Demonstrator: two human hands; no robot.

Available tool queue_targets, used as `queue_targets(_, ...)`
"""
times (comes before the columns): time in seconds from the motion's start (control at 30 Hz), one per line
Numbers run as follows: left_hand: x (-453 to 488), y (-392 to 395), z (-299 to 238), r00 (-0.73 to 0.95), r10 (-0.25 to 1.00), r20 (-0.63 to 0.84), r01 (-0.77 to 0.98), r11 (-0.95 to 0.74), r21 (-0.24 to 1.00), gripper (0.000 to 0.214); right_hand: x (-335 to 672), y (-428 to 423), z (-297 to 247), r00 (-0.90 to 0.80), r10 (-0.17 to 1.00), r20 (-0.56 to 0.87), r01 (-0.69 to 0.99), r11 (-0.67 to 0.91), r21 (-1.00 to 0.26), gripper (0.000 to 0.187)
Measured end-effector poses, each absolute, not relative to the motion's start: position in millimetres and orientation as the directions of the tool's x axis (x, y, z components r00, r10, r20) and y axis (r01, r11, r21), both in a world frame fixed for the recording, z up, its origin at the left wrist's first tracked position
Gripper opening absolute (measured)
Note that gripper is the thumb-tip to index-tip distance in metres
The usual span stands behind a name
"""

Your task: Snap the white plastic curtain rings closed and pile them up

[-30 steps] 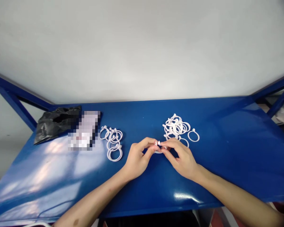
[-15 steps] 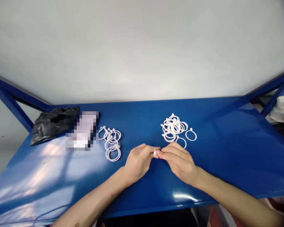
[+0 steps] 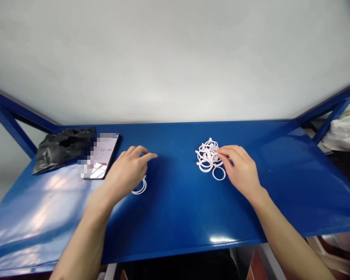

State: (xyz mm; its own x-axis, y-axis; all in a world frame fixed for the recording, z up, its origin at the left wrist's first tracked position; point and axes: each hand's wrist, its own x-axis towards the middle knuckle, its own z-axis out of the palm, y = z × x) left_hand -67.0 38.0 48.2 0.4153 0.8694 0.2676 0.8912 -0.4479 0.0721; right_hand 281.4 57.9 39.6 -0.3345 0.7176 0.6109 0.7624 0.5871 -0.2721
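Head view: right hand at a tangle of white rings, left hand over a smaller group

The right hand [image 3: 242,169] has its thumb and forefinger drawn close together at the right side of the pile of white rings [image 3: 206,157], on the blue bench [image 3: 175,217]. Whether a ring is caught in that grip is too small to make out. One near ring [image 3: 219,179] lies flat at the pile's near edge.

The left hand [image 3: 128,169] is well apart, back upward above a second group of rings [image 3: 140,193], hiding most of it. Its thumb points toward the middle of the bench; the underside of that grip is out of sight, so I cannot say if it holds anything.

Trouble would most likely start in the pile: the rings overlap and carry small knobs, so lifting one could drag up a neighbour. A thin rim caught only by the fingertips could also slip. On the other side, lowering the left hand without a clear view could push the covered rings out of place. The left wrist is near the phone [image 3: 105,157], which lies beside the black bag [image 3: 55,153], and a careless sweep could nudge it.
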Motion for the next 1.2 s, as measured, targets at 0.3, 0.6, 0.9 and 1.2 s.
queue_targets(0.3, -94.4, 37.9, 41.6, 0.375, 0.909, 0.181, 0.911, -0.397, 0.110, 0.030, 294.9, 57.1, 36.3, -0.446, 0.813, 0.374, 0.826, 0.534, -0.178, 0.016)
queue_targets(0.6, -67.7, 44.8, 50.8, 0.275, 0.818, 0.505, 0.916, -0.382, 0.121, 0.022, 279.6, 48.1, 44.4, -0.462, 0.737, 0.492, 0.791, 0.594, -0.147, 0.029)
queue_targets(0.9, -11.3, 22.3, 44.3, 0.288, 0.713, 0.639, 0.738, -0.590, 0.326, 0.021, 235.3, 20.1, 26.8, -0.505, 0.691, 0.518, 0.555, 0.719, -0.418, 0.032)
queue_targets(1.2, 19.5, 10.2, 25.4, 0.331, 0.756, 0.565, 0.516, -0.646, 0.562, 0.017, 228.6, 16.0, 18.0, -0.525, 0.797, 0.298, 0.365, 0.527, -0.768, 0.014)
